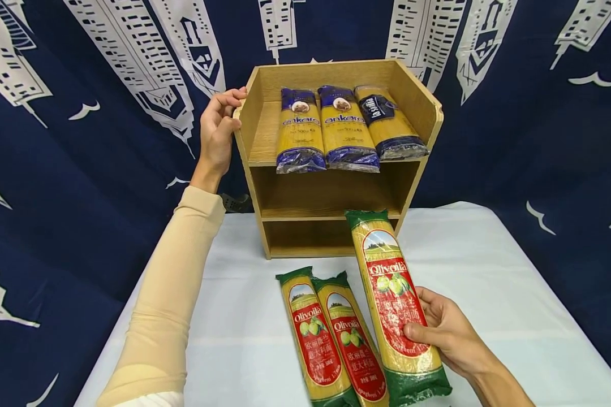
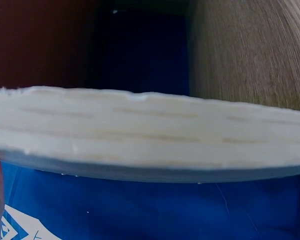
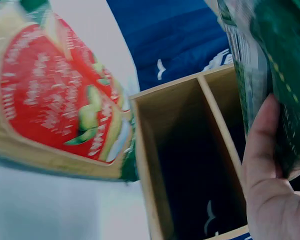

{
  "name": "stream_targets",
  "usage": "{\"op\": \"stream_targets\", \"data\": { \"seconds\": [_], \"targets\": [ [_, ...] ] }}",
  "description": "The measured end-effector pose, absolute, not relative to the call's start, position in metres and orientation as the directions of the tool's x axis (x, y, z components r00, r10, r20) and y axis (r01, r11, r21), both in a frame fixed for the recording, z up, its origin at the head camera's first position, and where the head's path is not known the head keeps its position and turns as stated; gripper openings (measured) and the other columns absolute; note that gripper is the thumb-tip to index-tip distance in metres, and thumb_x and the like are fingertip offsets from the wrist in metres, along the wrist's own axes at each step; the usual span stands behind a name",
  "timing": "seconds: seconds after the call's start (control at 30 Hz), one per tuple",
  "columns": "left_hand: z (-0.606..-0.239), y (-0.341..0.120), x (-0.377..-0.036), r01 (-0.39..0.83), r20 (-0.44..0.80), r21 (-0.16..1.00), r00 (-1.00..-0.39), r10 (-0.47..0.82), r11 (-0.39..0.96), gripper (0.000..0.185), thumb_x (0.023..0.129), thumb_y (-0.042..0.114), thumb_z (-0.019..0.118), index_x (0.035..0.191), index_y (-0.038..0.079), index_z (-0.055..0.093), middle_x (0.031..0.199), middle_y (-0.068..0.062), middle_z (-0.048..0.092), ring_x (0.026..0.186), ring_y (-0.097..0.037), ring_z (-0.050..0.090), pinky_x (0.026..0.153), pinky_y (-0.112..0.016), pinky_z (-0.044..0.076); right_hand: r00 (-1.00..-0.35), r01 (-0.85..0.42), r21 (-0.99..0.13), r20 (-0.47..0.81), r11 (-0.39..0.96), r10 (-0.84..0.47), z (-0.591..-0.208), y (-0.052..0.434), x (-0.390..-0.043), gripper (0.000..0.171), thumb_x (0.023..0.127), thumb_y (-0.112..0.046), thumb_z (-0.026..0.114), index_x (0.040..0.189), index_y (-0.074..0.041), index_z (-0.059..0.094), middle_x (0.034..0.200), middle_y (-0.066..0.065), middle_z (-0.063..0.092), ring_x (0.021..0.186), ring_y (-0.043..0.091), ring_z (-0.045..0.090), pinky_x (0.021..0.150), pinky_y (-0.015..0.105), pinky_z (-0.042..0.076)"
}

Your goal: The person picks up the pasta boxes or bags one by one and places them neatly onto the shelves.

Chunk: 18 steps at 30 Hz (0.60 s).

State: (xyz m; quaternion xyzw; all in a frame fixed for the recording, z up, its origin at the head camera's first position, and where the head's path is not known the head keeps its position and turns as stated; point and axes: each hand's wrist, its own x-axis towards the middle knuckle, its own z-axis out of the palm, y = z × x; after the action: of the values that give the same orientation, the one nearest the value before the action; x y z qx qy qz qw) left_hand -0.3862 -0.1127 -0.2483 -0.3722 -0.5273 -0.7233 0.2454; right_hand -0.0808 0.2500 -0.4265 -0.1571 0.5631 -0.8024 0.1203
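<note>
A wooden shelf unit (image 1: 416, 93) stands at the back of the table. My left hand (image 1: 219, 127) grips the top of its left side wall, whose pale edge (image 2: 150, 132) fills the left wrist view. Three blue-ended spaghetti packs (image 1: 343, 129) lie on the top shelf. My right hand (image 1: 445, 330) holds a green and red Olivoila spaghetti pack (image 1: 394, 308) lifted off the table, its far end pointing at the shelf unit. In the right wrist view this pack (image 3: 270, 75) lies against my thumb. Two more Olivoila packs (image 1: 331, 342) lie side by side on the table.
A white cloth covers the table (image 1: 514, 294). A dark blue curtain (image 1: 81, 169) with white building prints hangs behind and at both sides. The middle shelf (image 1: 326, 198) and bottom shelf (image 1: 305, 237) of the unit hold nothing visible.
</note>
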Motion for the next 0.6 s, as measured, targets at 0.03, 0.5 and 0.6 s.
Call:
{"op": "stream_targets", "data": {
  "seconds": [0.03,0.5,0.6],
  "targets": [
    [-0.248,-0.113,-0.386,0.747,0.796,0.581,-0.604,0.036,-0.324,0.025,0.070,0.009,0.050,0.094,0.008,0.056,0.115,-0.010,0.061,0.127,-0.030,0.054,0.109,-0.034,0.039,-0.922,0.009,-0.941,0.122,-0.338,-0.366,-0.424,0.250,-0.084,0.051,0.094,0.008,0.060,0.140,0.008,0.038,0.127,0.023,0.060,0.111,0.031,0.067,0.088,0.048,0.056],
    [-0.249,-0.112,-0.386,0.752,0.802,0.572,-0.597,0.029,-0.327,0.025,0.070,0.008,0.050,0.094,0.008,0.056,0.114,-0.010,0.061,0.128,-0.032,0.054,0.111,-0.035,0.038,-0.926,0.000,-0.915,0.152,-0.404,-0.345,-0.406,0.248,-0.125,0.054,0.095,0.014,0.049,0.143,0.010,0.025,0.134,0.017,0.054,0.117,0.025,0.063,0.093,0.042,0.055],
    [-0.248,-0.111,-0.386,0.751,0.803,0.570,-0.596,0.030,-0.334,0.025,0.070,0.009,0.050,0.094,0.007,0.056,0.114,-0.011,0.061,0.128,-0.032,0.054,0.110,-0.035,0.039,-0.923,0.001,-0.900,0.168,-0.436,-0.347,-0.404,0.249,-0.133,0.053,0.095,0.016,0.047,0.143,0.008,0.027,0.135,0.017,0.052,0.117,0.025,0.063,0.094,0.041,0.054]
  ]
}}
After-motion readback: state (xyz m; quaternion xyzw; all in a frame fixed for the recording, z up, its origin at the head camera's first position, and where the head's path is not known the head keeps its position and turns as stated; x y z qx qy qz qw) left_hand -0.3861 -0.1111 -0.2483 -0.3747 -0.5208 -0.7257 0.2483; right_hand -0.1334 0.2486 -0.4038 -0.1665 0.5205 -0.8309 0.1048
